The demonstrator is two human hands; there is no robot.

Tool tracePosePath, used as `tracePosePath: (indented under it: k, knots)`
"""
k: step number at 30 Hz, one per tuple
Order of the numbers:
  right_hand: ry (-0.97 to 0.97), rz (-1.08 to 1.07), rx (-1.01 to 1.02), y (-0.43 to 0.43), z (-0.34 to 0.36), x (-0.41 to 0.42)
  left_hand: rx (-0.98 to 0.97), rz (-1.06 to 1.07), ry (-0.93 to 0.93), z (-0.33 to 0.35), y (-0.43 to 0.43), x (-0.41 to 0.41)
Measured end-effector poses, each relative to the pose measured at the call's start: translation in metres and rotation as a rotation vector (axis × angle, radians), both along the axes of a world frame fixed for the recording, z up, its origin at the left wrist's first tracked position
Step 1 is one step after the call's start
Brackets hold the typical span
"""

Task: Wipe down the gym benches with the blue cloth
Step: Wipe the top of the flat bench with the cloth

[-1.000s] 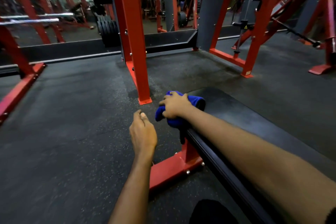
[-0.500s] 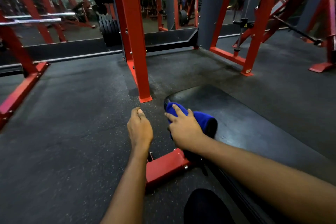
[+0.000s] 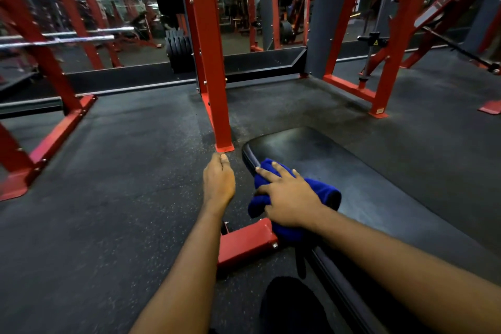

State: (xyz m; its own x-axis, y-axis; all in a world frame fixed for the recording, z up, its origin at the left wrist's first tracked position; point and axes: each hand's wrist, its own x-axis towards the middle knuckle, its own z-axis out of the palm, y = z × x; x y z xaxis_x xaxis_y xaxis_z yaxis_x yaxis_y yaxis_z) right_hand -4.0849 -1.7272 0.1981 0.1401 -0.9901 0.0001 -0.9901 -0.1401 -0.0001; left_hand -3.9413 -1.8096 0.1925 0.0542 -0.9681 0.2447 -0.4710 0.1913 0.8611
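Note:
A black padded gym bench [image 3: 352,171] runs from lower right toward the middle of the head view. The blue cloth [image 3: 322,190] lies bunched on its left edge near the far end, partly draped over the side. My right hand [image 3: 287,198] presses down on the cloth with fingers spread and straight. My left hand [image 3: 218,184] hangs in the air over the floor, left of the bench, with loosely curled fingers and nothing in it.
The bench's red foot [image 3: 244,244] sticks out on the floor below the cloth. A red rack post [image 3: 214,76] stands just beyond my left hand. More red frames [image 3: 390,68] stand right, a barbell [image 3: 54,40] left, weight plates [image 3: 177,49] behind.
My right hand has slid the cloth from the bench's far corner back toward me along the left edge, and its fingers have straightened. The left hand has barely moved.

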Motion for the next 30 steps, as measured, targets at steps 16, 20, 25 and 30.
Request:
tracePosePath:
  k: [16, 20, 25, 30]
  knots:
    - [0.060, -0.168, -0.068, -0.053, -0.005, 0.036, -0.054, -0.409, -0.034, -0.029, -0.089, -0.014]
    - [0.008, -0.247, -0.130, -0.043, -0.007, 0.041, -0.041, -0.546, -0.051, -0.036, -0.102, -0.034]
    - [0.081, -0.494, -0.205, 0.009, -0.025, 0.063, -0.163, -0.579, -0.152, -0.051, -0.111, -0.025]
    - [0.221, -0.694, -0.280, -0.001, -0.044, 0.080, -0.188, -0.662, -0.293, -0.044, -0.120, -0.018]
